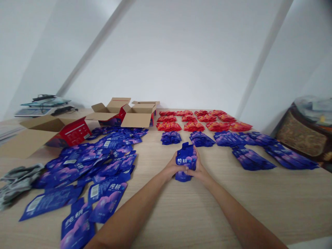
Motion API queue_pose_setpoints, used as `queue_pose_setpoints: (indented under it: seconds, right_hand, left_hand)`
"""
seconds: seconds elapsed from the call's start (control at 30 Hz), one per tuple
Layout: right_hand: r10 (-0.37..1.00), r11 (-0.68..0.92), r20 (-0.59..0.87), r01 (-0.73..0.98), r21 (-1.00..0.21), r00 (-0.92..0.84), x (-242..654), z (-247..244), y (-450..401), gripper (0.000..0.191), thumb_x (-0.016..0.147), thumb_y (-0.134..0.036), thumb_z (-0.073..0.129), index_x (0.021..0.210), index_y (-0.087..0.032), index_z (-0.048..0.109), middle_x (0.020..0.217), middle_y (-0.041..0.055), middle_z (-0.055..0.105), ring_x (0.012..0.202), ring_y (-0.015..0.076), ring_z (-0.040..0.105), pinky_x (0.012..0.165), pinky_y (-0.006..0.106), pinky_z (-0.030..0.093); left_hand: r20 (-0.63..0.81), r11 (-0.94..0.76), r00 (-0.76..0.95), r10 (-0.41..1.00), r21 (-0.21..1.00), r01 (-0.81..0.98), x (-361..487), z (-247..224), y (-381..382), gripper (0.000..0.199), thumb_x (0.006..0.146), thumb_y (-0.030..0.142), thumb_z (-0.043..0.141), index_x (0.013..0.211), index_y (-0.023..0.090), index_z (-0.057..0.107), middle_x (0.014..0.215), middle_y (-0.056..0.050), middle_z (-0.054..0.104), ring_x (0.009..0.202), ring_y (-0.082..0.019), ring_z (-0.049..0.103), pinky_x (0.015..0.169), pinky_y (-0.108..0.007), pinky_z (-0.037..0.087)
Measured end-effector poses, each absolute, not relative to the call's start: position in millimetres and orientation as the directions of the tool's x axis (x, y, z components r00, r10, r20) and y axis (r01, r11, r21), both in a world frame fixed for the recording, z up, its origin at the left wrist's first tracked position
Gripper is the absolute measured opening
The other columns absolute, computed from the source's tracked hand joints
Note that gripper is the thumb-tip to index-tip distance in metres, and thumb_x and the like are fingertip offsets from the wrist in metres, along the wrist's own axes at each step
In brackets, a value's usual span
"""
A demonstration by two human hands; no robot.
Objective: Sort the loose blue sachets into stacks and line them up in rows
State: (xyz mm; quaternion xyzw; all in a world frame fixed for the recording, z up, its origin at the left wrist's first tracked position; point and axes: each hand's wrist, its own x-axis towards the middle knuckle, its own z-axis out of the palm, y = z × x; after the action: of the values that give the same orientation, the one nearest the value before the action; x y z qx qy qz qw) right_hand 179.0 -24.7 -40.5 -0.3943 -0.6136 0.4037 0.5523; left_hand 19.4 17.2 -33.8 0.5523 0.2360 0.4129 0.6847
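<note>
A small stack of blue-purple pouches (184, 159) is held upright between my two hands over the middle of the table. My left hand (171, 168) grips its left side, and my right hand (199, 168) wraps the right side, both thumbs across the front. Several grouped stacks of the same pouches (202, 139) lie just beyond and to the right. On my left spreads a large loose heap of blue pouches (103, 162), some of them face down with barcodes showing.
Rows of red pouches (190, 118) lie at the back of the wooden table (207, 214). Open cardboard boxes (138, 117) stand at the back left. Grey gloves (19, 181) rest at the left edge. A brown patterned chair (301, 133) is at the right.
</note>
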Motion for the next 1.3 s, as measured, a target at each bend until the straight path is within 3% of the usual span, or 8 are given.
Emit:
queue_pose_setpoints:
  seconds: [0.27, 0.43, 0.63, 0.77, 0.9, 1.0, 1.17, 1.3]
  right_hand:
    - [0.931, 0.362, 0.364, 0.131, -0.923, -0.008, 175, -48, -24, 0.099, 0.058, -0.041, 0.079, 0.136, -0.024, 0.020, 0.125, 0.0105, 0.046, 0.120, 0.0285, 0.047, 0.104, 0.047, 0.037]
    - [0.903, 0.421, 0.430, 0.219, -0.880, -0.005, 175, -49, -27, 0.090, 0.062, -0.038, 0.077, 0.131, -0.025, 0.022, 0.122, 0.0098, 0.045, 0.117, 0.0286, 0.048, 0.103, 0.048, 0.036]
    - [0.923, 0.376, 0.386, 0.223, -0.899, 0.000, 176, -54, -22, 0.102, 0.057, -0.040, 0.080, 0.134, -0.026, 0.015, 0.128, 0.0106, 0.037, 0.126, 0.0307, 0.038, 0.107, 0.049, 0.032]
    - [0.930, 0.348, 0.363, 0.193, -0.918, 0.053, 172, -54, -21, 0.099, 0.057, -0.042, 0.078, 0.133, -0.025, 0.017, 0.127, 0.0109, 0.039, 0.123, 0.0298, 0.042, 0.105, 0.048, 0.034]
    - [0.932, 0.355, 0.363, 0.165, -0.920, 0.021, 166, -52, -22, 0.092, 0.061, -0.040, 0.076, 0.131, -0.027, 0.018, 0.124, 0.0107, 0.043, 0.118, 0.0295, 0.047, 0.100, 0.048, 0.039]
    - [0.921, 0.389, 0.387, 0.159, -0.907, -0.044, 164, -49, -24, 0.093, 0.063, -0.036, 0.076, 0.134, -0.028, 0.016, 0.124, 0.0111, 0.045, 0.116, 0.0284, 0.051, 0.098, 0.046, 0.042]
    - [0.901, 0.427, 0.435, 0.196, -0.883, -0.007, 164, -45, -32, 0.089, 0.067, -0.032, 0.074, 0.134, -0.028, 0.017, 0.125, 0.0110, 0.046, 0.114, 0.0264, 0.053, 0.097, 0.044, 0.044]
    - [0.919, 0.384, 0.394, 0.166, -0.908, 0.025, 169, -42, -33, 0.085, 0.067, -0.034, 0.074, 0.131, -0.028, 0.019, 0.123, 0.0101, 0.048, 0.110, 0.0242, 0.056, 0.094, 0.043, 0.046]
  left_hand:
    - [0.249, -0.148, 0.433, 0.866, 0.956, -0.254, 29, -33, 11, 0.075, 0.057, 0.027, 0.084, 0.122, 0.017, 0.049, 0.115, -0.010, 0.062, 0.106, -0.027, 0.057, 0.097, -0.043, 0.040]
    - [0.366, -0.307, 0.359, 0.859, 0.928, -0.212, 32, -31, 7, 0.077, 0.057, 0.029, 0.084, 0.123, 0.019, 0.047, 0.118, -0.008, 0.059, 0.110, -0.025, 0.054, 0.099, -0.039, 0.039]
    - [0.299, -0.273, 0.370, 0.880, 0.954, -0.124, 23, -34, 14, 0.064, 0.064, 0.042, 0.078, 0.116, 0.017, 0.052, 0.114, -0.010, 0.059, 0.111, -0.027, 0.052, 0.098, -0.039, 0.038]
    - [0.246, -0.231, 0.221, 0.944, 0.969, -0.091, 24, -33, 10, 0.060, 0.066, 0.050, 0.074, 0.111, 0.017, 0.051, 0.109, -0.009, 0.061, 0.106, -0.025, 0.055, 0.095, -0.038, 0.039]
    - [0.226, -0.201, 0.133, 0.965, 0.964, -0.176, 37, -32, -1, 0.056, 0.073, 0.050, 0.068, 0.116, 0.020, 0.047, 0.112, -0.008, 0.061, 0.107, -0.023, 0.056, 0.097, -0.036, 0.039]
    - [0.239, -0.214, 0.117, 0.964, 0.958, -0.192, 45, -32, -7, 0.055, 0.075, 0.052, 0.065, 0.116, 0.019, 0.049, 0.113, -0.009, 0.061, 0.110, -0.023, 0.055, 0.098, -0.036, 0.039]
    - [0.331, -0.303, 0.162, 0.930, 0.937, -0.174, 44, -26, -6, 0.052, 0.082, 0.056, 0.054, 0.116, 0.018, 0.050, 0.115, -0.010, 0.060, 0.112, -0.024, 0.054, 0.100, -0.037, 0.037]
    - [0.373, -0.336, 0.308, 0.875, 0.927, -0.167, 31, -15, 3, 0.055, 0.076, 0.051, 0.065, 0.116, 0.017, 0.051, 0.116, -0.010, 0.061, 0.109, -0.024, 0.056, 0.098, -0.038, 0.040]
